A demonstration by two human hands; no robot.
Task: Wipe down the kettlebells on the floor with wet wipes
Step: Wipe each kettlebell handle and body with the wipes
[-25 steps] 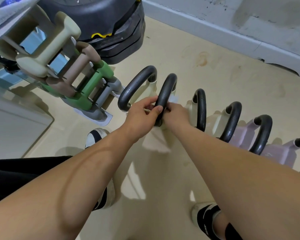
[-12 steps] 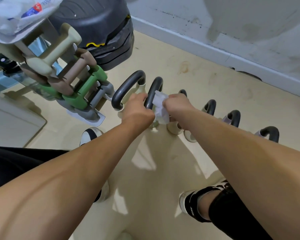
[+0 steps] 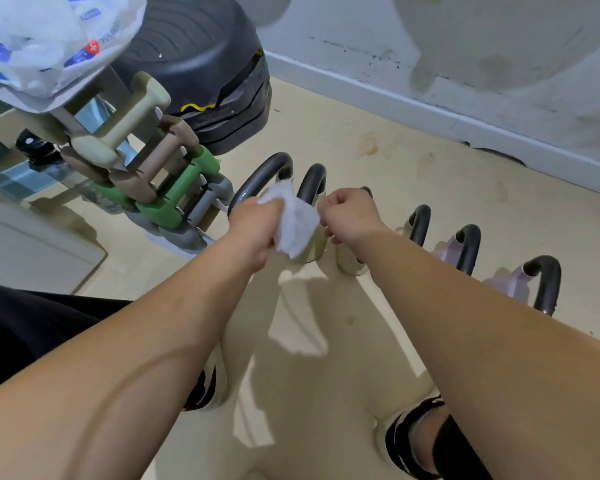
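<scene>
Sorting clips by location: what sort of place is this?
Probably a home or small gym corner: a row of kettlebells on the floor, a rack of coloured dumbbells, and stacked black step platforms.

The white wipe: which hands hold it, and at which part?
Both hands hold the wet wipe: the left hand pinches its left edge and the right hand its right edge, stretched above the kettlebell handles.

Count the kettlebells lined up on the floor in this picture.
6 kettlebells in a row: far left, second, third behind the right hand, fourth, fifth, far right. More may be hidden.
</scene>
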